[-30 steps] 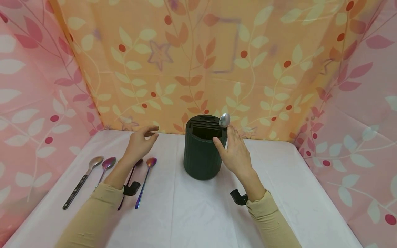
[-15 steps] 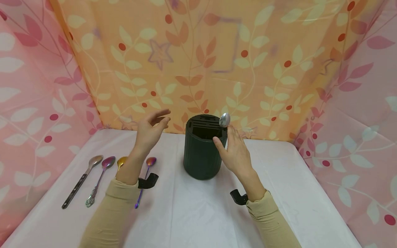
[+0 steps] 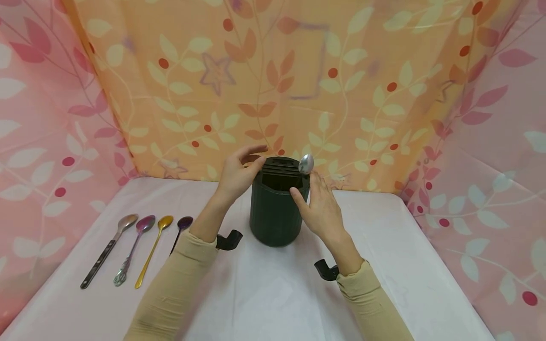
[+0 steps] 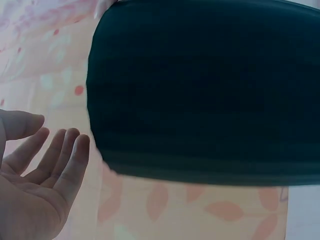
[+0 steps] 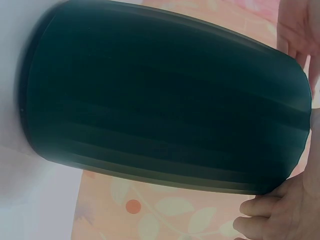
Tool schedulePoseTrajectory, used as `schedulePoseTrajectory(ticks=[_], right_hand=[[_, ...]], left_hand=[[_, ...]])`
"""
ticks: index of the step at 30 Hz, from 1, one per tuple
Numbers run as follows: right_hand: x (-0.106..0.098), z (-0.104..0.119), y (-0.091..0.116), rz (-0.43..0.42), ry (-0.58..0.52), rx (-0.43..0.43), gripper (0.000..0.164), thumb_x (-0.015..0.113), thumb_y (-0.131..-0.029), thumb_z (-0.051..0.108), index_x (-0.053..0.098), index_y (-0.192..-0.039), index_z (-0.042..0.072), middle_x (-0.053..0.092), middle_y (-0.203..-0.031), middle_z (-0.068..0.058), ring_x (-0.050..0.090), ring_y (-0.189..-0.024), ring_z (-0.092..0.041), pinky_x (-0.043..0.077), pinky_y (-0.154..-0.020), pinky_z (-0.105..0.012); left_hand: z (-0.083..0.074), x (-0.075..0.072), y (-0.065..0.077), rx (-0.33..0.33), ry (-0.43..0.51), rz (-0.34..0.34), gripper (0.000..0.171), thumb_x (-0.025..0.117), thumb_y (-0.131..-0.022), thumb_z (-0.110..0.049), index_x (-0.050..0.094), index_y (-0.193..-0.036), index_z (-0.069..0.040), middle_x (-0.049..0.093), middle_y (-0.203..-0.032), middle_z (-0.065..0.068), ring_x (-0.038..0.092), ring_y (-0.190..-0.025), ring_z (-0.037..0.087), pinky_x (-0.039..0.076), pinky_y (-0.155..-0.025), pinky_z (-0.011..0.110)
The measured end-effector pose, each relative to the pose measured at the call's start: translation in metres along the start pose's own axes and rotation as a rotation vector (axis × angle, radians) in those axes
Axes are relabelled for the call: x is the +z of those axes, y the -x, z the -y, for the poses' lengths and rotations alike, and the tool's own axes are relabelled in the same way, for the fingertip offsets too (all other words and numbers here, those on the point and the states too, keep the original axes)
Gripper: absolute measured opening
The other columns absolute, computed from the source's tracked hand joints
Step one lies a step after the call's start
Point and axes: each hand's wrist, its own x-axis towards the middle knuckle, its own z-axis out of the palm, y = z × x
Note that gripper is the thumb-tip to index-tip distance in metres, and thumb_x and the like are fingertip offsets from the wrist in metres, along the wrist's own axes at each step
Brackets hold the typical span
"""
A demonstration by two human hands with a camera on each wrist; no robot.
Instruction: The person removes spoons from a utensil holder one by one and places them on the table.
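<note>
A dark green ribbed utensil holder (image 3: pixel 275 218) with a slotted top stands upright on the table. The bowl of a silver spoon (image 3: pixel 306 164) rises from its right rim. My right hand (image 3: pixel 323 208) rests against the holder's right side with straight fingers, the thumb at the rim; fingertips (image 5: pixel 252 206) lie along its wall in the right wrist view. At the upper left of the holder is my left hand (image 3: pixel 239 173), fingers spread loosely around nothing. In the left wrist view its relaxed fingers (image 4: pixel 75 165) sit just beyond the holder's rim.
Left on the white tablecloth (image 3: pixel 273 293) lie a black-handled spoon (image 3: pixel 106 253), a rainbow spoon (image 3: pixel 132 253) with an ornate handle, a gold spoon (image 3: pixel 152 253) and a dark purple spoon (image 3: pixel 183 225) partly behind the left sleeve (image 3: pixel 175 284). Patterned cloth walls surround the table.
My left hand has moved right, from above the spoons to the holder's top left. The rainbow-handled spoon at the row's right end is now hidden by the arm. My right hand stays put.
</note>
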Motion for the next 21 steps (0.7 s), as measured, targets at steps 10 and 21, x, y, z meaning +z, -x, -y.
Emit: schedulePoseTrajectory(ticks=[10, 21], right_hand=[[-0.001, 0.001, -0.001, 0.005, 0.002, -0.002, 0.092, 0.036, -0.104, 0.07, 0.016, -0.167, 0.006, 0.026, -0.17, -0.014, 0.026, -0.156, -0.034, 0.028, -0.124, -0.058], [0.0, -0.001, -0.001, 0.004, 0.011, -0.003, 0.09, 0.035, -0.104, 0.07, 0.016, -0.167, 0.008, 0.026, -0.17, -0.013, 0.025, -0.157, -0.033, 0.027, -0.123, -0.059]], left_hand=[[-0.001, 0.028, -0.019, -0.004, -0.055, 0.11, 0.034, 0.068, -0.101, -0.006, 0.068, -0.135, -0.004, 0.071, -0.13, 0.013, 0.069, -0.114, 0.03, 0.058, -0.095, 0.044], [0.005, 0.048, -0.033, -0.075, -0.099, 0.269, 0.039, 0.068, -0.102, -0.01, 0.064, -0.14, -0.004, 0.069, -0.134, 0.01, 0.067, -0.122, 0.027, 0.055, -0.103, 0.04]])
